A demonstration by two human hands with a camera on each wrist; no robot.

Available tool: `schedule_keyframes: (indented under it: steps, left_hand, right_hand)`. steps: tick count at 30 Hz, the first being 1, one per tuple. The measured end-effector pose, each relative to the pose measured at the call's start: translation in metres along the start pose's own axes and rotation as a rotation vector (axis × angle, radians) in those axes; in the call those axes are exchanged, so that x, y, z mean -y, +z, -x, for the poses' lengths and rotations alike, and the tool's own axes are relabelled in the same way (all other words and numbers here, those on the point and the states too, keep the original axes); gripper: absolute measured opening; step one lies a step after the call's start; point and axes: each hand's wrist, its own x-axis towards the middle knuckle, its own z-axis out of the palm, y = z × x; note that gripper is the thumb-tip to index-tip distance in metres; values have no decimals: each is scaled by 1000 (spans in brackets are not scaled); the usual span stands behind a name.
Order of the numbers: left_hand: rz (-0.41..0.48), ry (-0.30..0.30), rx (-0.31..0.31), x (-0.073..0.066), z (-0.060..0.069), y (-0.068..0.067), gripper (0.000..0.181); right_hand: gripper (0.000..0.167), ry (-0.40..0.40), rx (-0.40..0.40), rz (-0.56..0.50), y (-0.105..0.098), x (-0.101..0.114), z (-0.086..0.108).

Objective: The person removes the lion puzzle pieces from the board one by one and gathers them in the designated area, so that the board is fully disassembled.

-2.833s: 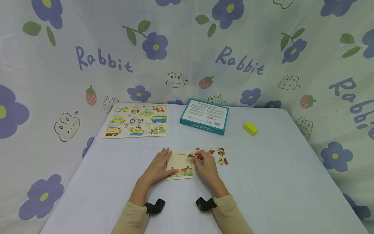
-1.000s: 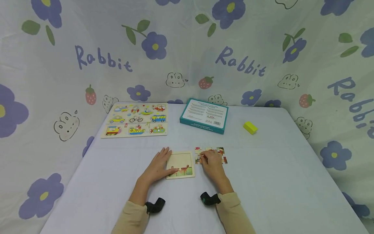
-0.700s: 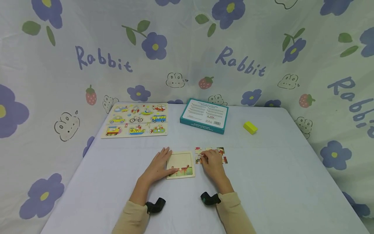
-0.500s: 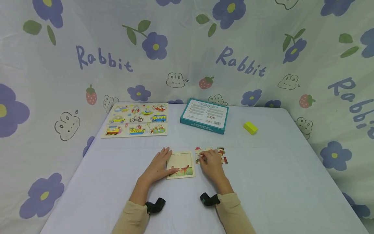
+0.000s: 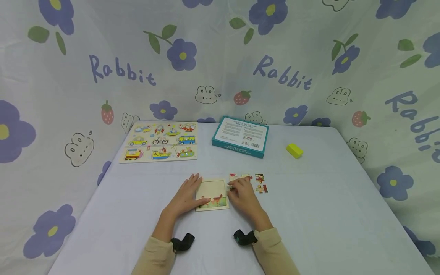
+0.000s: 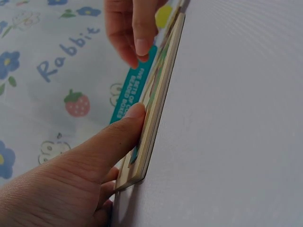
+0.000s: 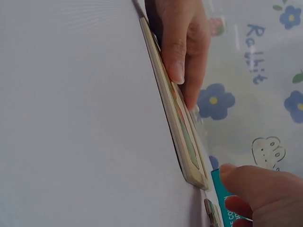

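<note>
My left hand (image 5: 183, 196) lies along the left side of a square wooden puzzle tray (image 5: 210, 187), thumb resting on the puzzle pieces (image 5: 220, 201) across its lower part. The tray's upper part is bare wood. Just beyond its right edge is my right hand (image 5: 245, 196), fingers bent, above loose jigsaw pieces (image 5: 262, 188) that it partly covers. In the right wrist view, the thumb and fingers of my right hand (image 7: 265, 191) are apart with nothing visible between them; a loose piece (image 7: 211, 213) lies near the tray (image 7: 166, 101). The left wrist view shows my left thumb on the tray (image 6: 156, 113).
A wooden board with vehicle pictures (image 5: 165, 141) lies at the back left. Beside it is a teal and white box (image 5: 240, 136), and a yellow block (image 5: 294, 150) sits farther right. A patterned cloth (image 5: 220, 57) hangs behind the table.
The right hand brought a piece from the tray's edge to the loose pieces on the right, then moved back left, where no piece shows in it. The left hand has stayed put.
</note>
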Motion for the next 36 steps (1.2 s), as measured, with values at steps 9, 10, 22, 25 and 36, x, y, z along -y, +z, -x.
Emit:
schedule_keyframes:
  steps: [9,10,22,25,36]
  left_hand:
    - [-10,0,2,2,0,1,95]
    - [-11,-1,2,2,0,1,95]
    - [6,12,-11,-1,1,-1,92]
    - [4,9,-10,0,1,-1,92]
    - [-12,27,-14,2,1,1,93]
  right_hand:
    - [31,-131,55,58,2,8,4]
    - [31,-121,74,61,2,9,4]
    - [30,-89,191,94,2,16,7]
    - [31,-89,195,94,3,17,7]
    - [34,-69,210,57,3,18,9]
